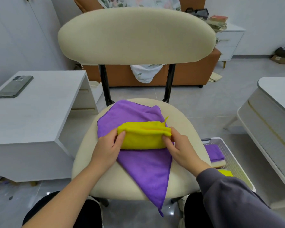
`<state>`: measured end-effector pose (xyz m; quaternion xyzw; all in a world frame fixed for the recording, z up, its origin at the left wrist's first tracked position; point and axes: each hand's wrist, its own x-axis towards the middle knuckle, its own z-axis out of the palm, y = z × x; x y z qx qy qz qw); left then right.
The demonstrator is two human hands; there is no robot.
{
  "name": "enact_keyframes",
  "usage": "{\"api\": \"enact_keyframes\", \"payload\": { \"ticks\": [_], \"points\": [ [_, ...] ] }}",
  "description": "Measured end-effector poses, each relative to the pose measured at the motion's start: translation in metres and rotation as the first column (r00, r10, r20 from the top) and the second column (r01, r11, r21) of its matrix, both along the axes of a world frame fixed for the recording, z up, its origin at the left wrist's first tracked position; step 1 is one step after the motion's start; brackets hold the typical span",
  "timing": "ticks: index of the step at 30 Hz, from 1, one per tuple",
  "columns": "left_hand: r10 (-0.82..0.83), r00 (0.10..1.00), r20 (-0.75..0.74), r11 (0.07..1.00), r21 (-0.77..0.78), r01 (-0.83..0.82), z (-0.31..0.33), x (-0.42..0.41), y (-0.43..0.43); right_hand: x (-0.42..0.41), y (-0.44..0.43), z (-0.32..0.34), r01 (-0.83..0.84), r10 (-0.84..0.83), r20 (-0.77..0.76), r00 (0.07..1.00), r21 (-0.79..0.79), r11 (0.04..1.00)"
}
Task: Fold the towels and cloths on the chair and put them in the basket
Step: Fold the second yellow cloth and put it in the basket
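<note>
A: Pinching it at both ends?

B: Yes. The left hand [109,148] grips the yellow cloth [143,137] at its left end and the right hand [179,148] at its right. It lies on the purple towel [143,165] on the chair seat [184,119], long axis left to right, loop pointing far.

A: Risk?

B: Probably the folds springing open on the lift, or the towel getting dragged off towards the basket [234,155].

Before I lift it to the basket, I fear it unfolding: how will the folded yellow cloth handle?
Probably floppy: the yellow cloth gapes in layers at its top edge, so it may unfold unless pinched. Likely light, being thin. Its fuzzy pile should grip the purple towel beneath.
</note>
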<state>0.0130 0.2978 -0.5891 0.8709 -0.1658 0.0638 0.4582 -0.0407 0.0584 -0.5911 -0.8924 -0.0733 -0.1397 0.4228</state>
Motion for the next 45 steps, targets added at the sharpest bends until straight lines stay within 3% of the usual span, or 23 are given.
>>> {"api": "enact_keyframes", "payload": {
  "ticks": [6, 11, 18, 25, 28, 31, 35, 37, 41, 43, 45],
  "points": [
    [0.212, 0.977, 0.001, 0.955, 0.214, -0.207, 0.004, 0.021, -0.027, 0.031, 0.012, -0.001, 0.252, -0.241, -0.164, 0.957, 0.048, 0.967],
    [0.291, 0.957, 0.015, 0.853, 0.448, -0.266, -0.004, 0.037, -0.041, 0.039, 0.017, 0.0, 0.382, -0.409, -0.243, 0.88, -0.152, 0.912],
    [0.32, 0.947, 0.006, 0.813, 0.511, -0.278, -0.01, 0.043, -0.043, 0.047, 0.02, 0.0, 0.389, -0.507, -0.218, 0.834, -0.421, 0.82],
    [0.39, 0.921, -0.019, 0.799, 0.504, -0.328, -0.004, 0.04, -0.045, 0.053, 0.021, 0.001, 0.408, -0.554, -0.231, 0.8, -0.467, 0.784],
    [0.356, 0.932, 0.072, 0.78, 0.526, -0.339, -0.004, 0.039, -0.047, 0.055, 0.022, 0.002, 0.422, -0.557, -0.198, 0.807, -0.467, 0.777],
    [0.233, 0.95, 0.208, 0.793, 0.524, -0.309, -0.012, 0.045, -0.042, 0.056, 0.02, -0.003, 0.413, -0.515, -0.05, 0.856, -0.533, 0.739],
    [0.097, 0.925, 0.368, 0.834, 0.478, -0.278, -0.011, 0.048, -0.031, 0.056, 0.01, -0.008, 0.361, -0.303, 0.196, 0.932, -0.49, 0.793],
    [0.076, 0.915, 0.397, 0.868, 0.425, -0.256, -0.008, 0.047, -0.033, 0.052, 0.008, -0.006, 0.299, -0.222, 0.217, 0.951, -0.45, 0.841],
    [-0.121, 0.928, 0.353, 0.838, 0.538, -0.095, -0.008, 0.042, -0.045, 0.045, 0.015, 0.001, 0.078, -0.075, 0.024, 0.997, -0.436, 0.896],
    [-0.181, 0.963, 0.202, 0.786, 0.618, 0.018, -0.01, 0.04, -0.049, 0.043, 0.016, -0.004, -0.055, 0.005, -0.103, 0.995, -0.494, 0.868],
    [-0.169, 0.986, 0.006, 0.746, 0.655, 0.123, -0.017, 0.039, -0.05, 0.043, 0.013, -0.013, -0.118, -0.022, -0.232, 0.973, -0.572, 0.812]
  ]
}}
